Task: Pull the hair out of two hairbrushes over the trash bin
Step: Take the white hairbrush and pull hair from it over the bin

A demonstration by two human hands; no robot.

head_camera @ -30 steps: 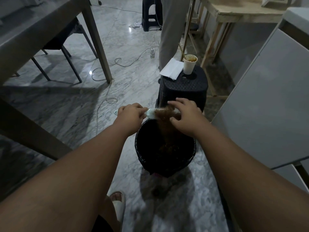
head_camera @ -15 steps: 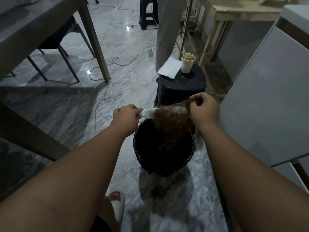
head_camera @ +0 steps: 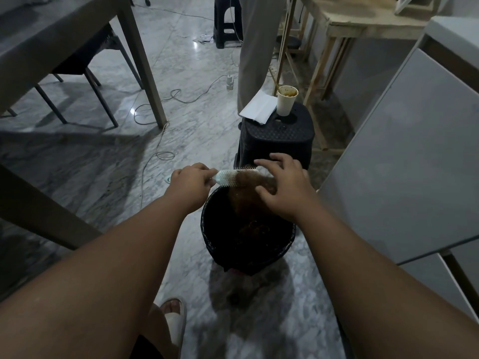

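Fingers of our left hand (head_camera: 190, 180) close round the handle of the pale hairbrush (head_camera: 229, 177), held level over the black trash bin (head_camera: 212, 229) — our right hand (head_camera: 281, 185) spreads over its far end, thumb and fingertips in the brown hair (head_camera: 246, 200) trailing into the bin.

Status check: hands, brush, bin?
Left hand gripping hairbrush handle. Right hand fingers in brown hair on brush, over trash bin. Nothing blocking.
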